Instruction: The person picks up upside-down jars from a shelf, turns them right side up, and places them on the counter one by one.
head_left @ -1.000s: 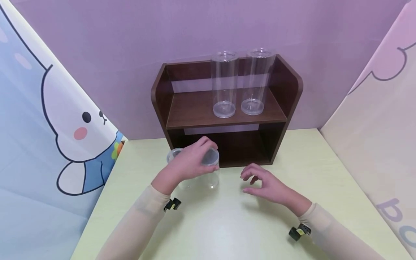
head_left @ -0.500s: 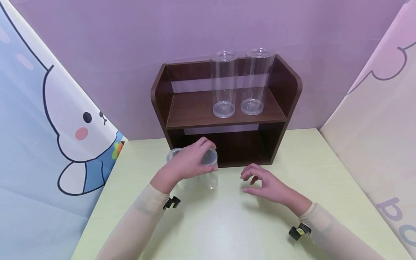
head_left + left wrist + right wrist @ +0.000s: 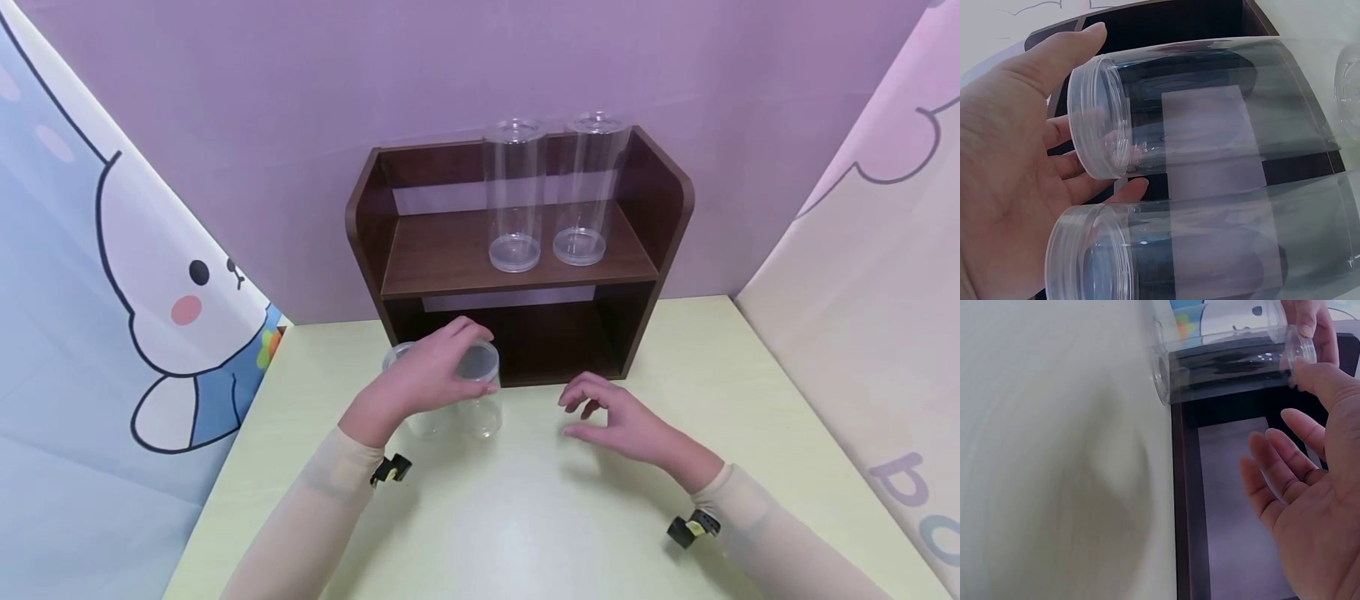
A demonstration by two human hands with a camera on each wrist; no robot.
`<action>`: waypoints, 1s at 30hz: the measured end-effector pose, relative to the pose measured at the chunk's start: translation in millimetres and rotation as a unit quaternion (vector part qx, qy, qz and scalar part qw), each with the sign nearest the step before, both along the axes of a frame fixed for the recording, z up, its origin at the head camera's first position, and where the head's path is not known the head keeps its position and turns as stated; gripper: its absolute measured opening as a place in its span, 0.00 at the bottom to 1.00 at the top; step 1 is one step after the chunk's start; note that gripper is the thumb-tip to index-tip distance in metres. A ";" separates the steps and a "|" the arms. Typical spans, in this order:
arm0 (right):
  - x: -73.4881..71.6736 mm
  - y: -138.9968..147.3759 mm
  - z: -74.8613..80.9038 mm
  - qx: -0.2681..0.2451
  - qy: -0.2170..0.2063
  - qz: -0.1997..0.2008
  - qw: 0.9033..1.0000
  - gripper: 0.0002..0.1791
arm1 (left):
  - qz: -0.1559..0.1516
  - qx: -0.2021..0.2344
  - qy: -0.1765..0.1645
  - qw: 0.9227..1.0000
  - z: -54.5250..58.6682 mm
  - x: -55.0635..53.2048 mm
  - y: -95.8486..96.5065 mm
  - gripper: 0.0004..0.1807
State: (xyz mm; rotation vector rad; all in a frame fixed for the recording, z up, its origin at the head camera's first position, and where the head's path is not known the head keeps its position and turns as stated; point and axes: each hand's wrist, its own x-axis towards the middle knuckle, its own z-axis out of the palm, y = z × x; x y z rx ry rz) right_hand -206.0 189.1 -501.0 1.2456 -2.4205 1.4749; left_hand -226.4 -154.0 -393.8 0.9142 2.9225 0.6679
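My left hand holds a clear plastic jar by its lidded top, thumb on the near side and fingers round the far side. That jar stands on the table before the shelf's lower opening. Close on its left is a second clear jar, partly hidden by my wrist in the head view; its lid shows in the left wrist view. My right hand hovers to the right of the jars with loosely bent fingers, holding nothing. The gripped jar appears beyond its thumb in the right wrist view.
A dark brown two-tier shelf stands at the back of the pale table. On its upper board are two tall clear cylinders, one near the middle and one to the right. Printed cloths hang at the sides.
The left hand and the jar it holds have shifted very slightly left, nearer the other jar. The right hand has barely moved. The head view has drifted a little.
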 end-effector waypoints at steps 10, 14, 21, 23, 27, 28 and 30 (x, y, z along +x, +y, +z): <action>-9.3 15.6 20.2 -0.056 0.031 -0.134 0.989 0.16 | -0.004 0.029 0.022 0.999 1.2 5.1 -10.2 0.35; -19.1 27.3 33.9 -0.105 0.068 -0.214 0.969 0.14 | -0.005 0.043 0.039 0.998 -0.5 6.3 -16.3 0.32; -25.6 38.3 77.2 -0.149 0.126 -0.332 0.923 0.09 | -0.015 0.068 0.062 0.996 -2.6 5.5 -22.7 0.28; -26.0 39.7 88.1 -0.158 0.130 -0.346 0.916 0.09 | -0.016 0.075 0.063 0.995 -2.2 5.9 -24.0 0.28; -34.0 45.7 96.2 -0.160 0.129 -0.359 0.910 0.15 | -0.014 0.081 0.066 0.994 -0.6 7.3 -26.5 0.28; -38.8 48.3 94.5 -0.159 0.125 -0.360 0.911 0.17 | -0.012 0.082 0.067 0.994 -0.3 7.5 -27.1 0.28; -47.8 52.9 91.2 -0.154 0.112 -0.363 0.912 0.21 | -0.008 0.082 0.066 0.994 0.2 7.9 -28.0 0.29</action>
